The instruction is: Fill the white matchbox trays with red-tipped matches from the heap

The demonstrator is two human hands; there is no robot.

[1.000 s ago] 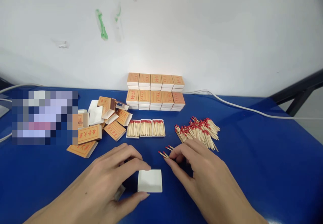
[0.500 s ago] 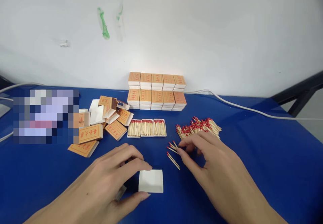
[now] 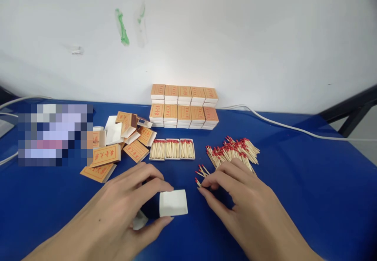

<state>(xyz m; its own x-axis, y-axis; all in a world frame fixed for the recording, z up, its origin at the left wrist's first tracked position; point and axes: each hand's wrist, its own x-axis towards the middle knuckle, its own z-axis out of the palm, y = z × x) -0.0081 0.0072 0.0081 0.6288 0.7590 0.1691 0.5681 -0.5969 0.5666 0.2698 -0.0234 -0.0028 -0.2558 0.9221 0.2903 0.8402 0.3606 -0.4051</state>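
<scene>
My left hand (image 3: 129, 206) grips an empty white matchbox tray (image 3: 173, 203) on the blue table, index finger on its far edge and thumb at its near edge. My right hand (image 3: 235, 198) lies palm down just right of the tray, fingers curled over a few loose red-tipped matches (image 3: 200, 173) at the near edge of the loose match pile (image 3: 232, 153). What the fingers pinch is hidden beneath them.
Three filled trays of matches (image 3: 172, 149) sit in a row behind the hands. Orange matchboxes are stacked (image 3: 184, 107) against the white wall. Loose sleeves and trays lie in a heap (image 3: 118, 143) at left. A white cable (image 3: 279, 124) runs along the back right.
My right hand reached out to the match pile, then drew back toward the tray, covering the few matches. My left hand shifted the white tray slightly left.
</scene>
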